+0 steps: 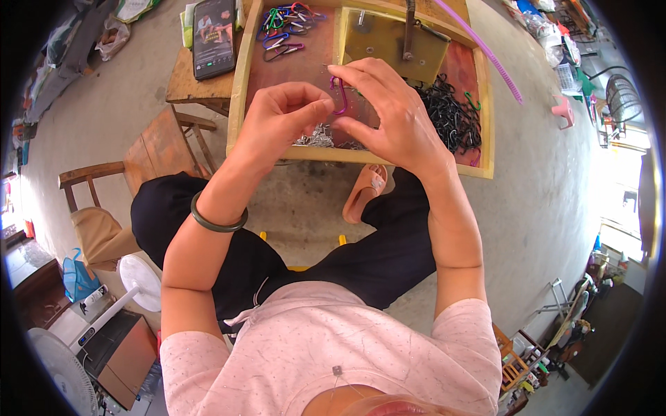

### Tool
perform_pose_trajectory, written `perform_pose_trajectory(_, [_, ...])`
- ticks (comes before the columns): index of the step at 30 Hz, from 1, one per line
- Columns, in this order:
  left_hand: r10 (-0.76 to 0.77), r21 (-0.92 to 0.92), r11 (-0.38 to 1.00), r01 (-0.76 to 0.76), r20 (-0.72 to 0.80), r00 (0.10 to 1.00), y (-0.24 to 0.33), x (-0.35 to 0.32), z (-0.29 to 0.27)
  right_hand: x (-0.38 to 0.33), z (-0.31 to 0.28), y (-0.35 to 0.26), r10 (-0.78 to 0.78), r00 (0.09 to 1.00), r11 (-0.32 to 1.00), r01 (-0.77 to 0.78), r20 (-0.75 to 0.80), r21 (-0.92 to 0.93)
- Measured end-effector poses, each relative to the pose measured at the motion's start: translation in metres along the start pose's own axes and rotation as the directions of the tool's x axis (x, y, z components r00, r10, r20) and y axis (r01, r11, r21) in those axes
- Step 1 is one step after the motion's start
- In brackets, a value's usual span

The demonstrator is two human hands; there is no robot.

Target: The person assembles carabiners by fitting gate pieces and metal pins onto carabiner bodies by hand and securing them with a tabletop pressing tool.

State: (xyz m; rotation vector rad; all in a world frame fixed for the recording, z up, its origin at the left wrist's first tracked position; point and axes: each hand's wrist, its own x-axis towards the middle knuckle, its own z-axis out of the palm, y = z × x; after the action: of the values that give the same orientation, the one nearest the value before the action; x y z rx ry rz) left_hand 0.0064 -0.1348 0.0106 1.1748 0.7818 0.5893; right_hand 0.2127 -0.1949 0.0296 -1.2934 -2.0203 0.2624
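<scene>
- A person's left hand (281, 118) pinches a purple hook (340, 104) between thumb and fingertips.
- The right hand (402, 107) arches beside the hook, thumb and forefinger spread apart; whether either touches it cannot be told.
- Just below the left fingers, small silver metal pieces (316, 136) lie heaped in a wood-rimmed tray (239, 90).
- Beyond the right fingertips sits a yellowish plate (392, 43).
- Right of the right hand, black hooks (451, 114) are piled.
- Beyond the left fingers, multicoloured clips (284, 28) cluster; farther left rests a phone (214, 41).
</scene>
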Motion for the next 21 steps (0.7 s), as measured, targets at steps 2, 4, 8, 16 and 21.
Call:
perform_pose_trajectory(2, [0.016, 0.023, 1.000, -0.016, -0.011, 1.000, 0.005, 0.001, 0.002, 0.001, -0.003, 0.001, -0.015, 1.000, 1.000, 0.015, 0.000, 0.002])
perform_pose_trajectory(4, [0.033, 0.061, 0.998, -0.033, 0.006, 0.999, 0.012, 0.006, 0.005, 0.001, -0.005, 0.006, -0.029, 0.999, 0.994, 0.024, -0.042, -0.104])
perform_pose_trajectory(8, [0.219, 0.155, 0.967, -0.201, -0.110, 0.970, 0.023, 0.038, 0.011, 0.020, -0.013, 0.032, -0.157, 0.953, 0.955, 0.080, -0.259, -0.284])
perform_pose_trajectory(16, [0.430, 0.327, 0.870, -0.371, -0.133, 0.893, 0.007, 0.128, 0.012, 0.051, -0.008, 0.074, 0.012, 0.940, 0.921, -0.143, -0.341, -0.362])
perform_pose_trajectory(21, [0.403, 0.359, 0.869, -0.340, -0.117, 0.908, -0.001, 0.146, 0.009, 0.053, -0.005, 0.080, -0.007, 0.939, 0.925, -0.124, -0.344, -0.358])
